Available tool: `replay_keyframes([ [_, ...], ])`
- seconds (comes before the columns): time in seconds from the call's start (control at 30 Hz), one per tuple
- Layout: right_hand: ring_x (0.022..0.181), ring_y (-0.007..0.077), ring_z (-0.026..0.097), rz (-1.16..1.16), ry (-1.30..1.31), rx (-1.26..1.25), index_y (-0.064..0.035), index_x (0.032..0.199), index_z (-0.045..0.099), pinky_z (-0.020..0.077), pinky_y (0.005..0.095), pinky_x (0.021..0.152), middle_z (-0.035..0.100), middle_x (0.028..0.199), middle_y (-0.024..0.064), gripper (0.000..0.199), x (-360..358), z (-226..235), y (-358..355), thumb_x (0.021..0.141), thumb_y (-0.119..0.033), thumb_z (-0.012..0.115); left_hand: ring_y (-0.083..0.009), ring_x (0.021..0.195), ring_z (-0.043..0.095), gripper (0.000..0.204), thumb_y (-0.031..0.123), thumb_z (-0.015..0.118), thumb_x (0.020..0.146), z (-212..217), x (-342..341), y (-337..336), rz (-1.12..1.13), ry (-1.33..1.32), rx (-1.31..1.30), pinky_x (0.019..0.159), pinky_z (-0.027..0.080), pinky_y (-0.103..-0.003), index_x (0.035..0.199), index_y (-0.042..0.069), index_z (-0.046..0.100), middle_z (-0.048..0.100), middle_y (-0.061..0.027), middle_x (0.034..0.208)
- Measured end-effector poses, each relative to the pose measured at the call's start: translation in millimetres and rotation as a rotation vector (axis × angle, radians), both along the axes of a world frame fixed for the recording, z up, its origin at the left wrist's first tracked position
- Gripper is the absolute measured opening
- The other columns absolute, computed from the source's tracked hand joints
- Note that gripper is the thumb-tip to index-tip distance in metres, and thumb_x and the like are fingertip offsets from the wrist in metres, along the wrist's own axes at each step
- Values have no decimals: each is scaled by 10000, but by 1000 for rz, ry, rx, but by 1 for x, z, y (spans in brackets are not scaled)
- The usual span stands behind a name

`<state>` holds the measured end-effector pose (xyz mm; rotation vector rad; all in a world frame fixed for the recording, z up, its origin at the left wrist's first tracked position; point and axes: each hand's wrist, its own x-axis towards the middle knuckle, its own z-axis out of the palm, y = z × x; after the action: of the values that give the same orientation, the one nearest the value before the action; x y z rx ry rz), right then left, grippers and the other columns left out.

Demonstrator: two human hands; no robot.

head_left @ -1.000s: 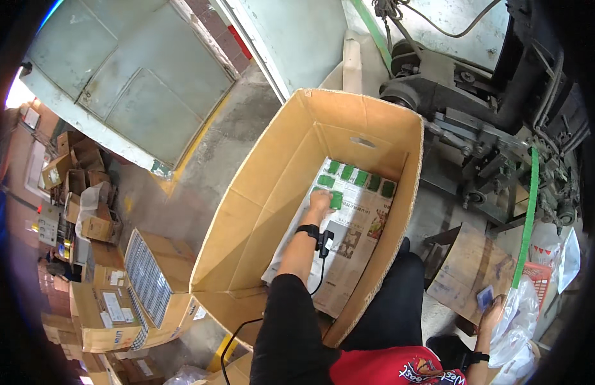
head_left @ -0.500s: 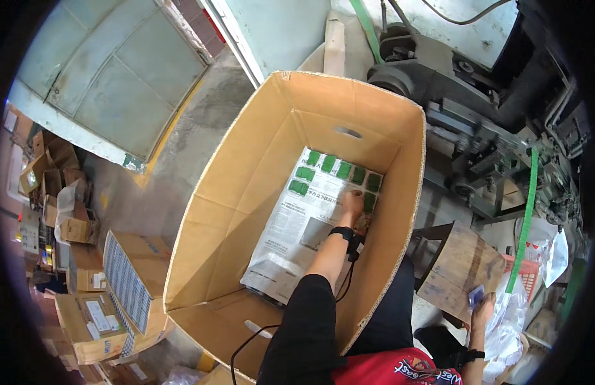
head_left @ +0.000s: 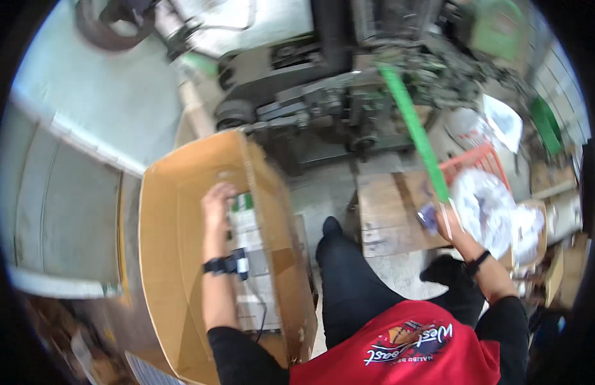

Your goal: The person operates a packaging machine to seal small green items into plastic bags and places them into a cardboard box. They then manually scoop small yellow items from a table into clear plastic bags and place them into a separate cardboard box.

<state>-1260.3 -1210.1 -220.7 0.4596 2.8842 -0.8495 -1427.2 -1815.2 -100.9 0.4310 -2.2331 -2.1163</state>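
Observation:
My left hand [head_left: 218, 197] is inside a tall cardboard box [head_left: 172, 256], above the layer at its bottom. Its fingers are smeared by motion, so I cannot tell whether they hold anything. Beside it, green pieces [head_left: 243, 203] lie on printed newspaper sheet [head_left: 249, 295]; the box's near wall hides most of that layer. My right hand [head_left: 448, 221] is closed round a small purple-blue item [head_left: 428, 218], too blurred to name, above a wooden board [head_left: 390, 208]. A long green strip [head_left: 413, 125] slants down from a machine and ends close to this hand.
The dark metal machine [head_left: 310, 106] spans the far side. To the right stand a red plastic basket [head_left: 480, 160], clear plastic bags [head_left: 483, 205] and a green round container [head_left: 546, 125]. A pale metal door [head_left: 54, 192] is at the left. My legs are between box and board.
The view has swung right, so the box now sits farther left. My left hand has come up from the green pieces but stays within the box. My right hand still grips the purple-blue item.

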Motion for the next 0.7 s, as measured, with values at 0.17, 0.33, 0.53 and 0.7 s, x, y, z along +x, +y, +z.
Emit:
replay_keyframes([
  [0.17,601,284,638,14,360,533,-10,798,556,489,360,487,620,669,179,91,-21,116,16,724,-32,605,-226,955,622,305,120,537,892,186,26,64,-242,275,105,818,514,-280,1143,-53,528,607,-173,1067],
  [0.33,517,93,576,-382,611,-728,-43,863,579,428,200,455,614,671,35,82,2,229,25,896,-111,547,-253,1028,589,419,203,545,890,254,66,237,-662,243,105,892,478,-345,1202,-67,471,563,-194,1150],
  [0.53,515,114,568,122,345,-1169,-21,903,552,458,225,474,599,664,57,64,-5,254,-54,901,-77,521,-233,1076,546,592,415,475,930,161,100,378,-819,20,286,909,437,-359,1305,-26,351,536,-193,1177],
  [0.7,646,255,594,248,385,-669,-67,1002,570,476,315,583,607,754,94,158,-13,235,-39,850,-48,528,-244,1009,569,589,474,386,945,127,116,399,-594,31,540,850,462,-357,1277,-11,354,565,-170,1077],
])
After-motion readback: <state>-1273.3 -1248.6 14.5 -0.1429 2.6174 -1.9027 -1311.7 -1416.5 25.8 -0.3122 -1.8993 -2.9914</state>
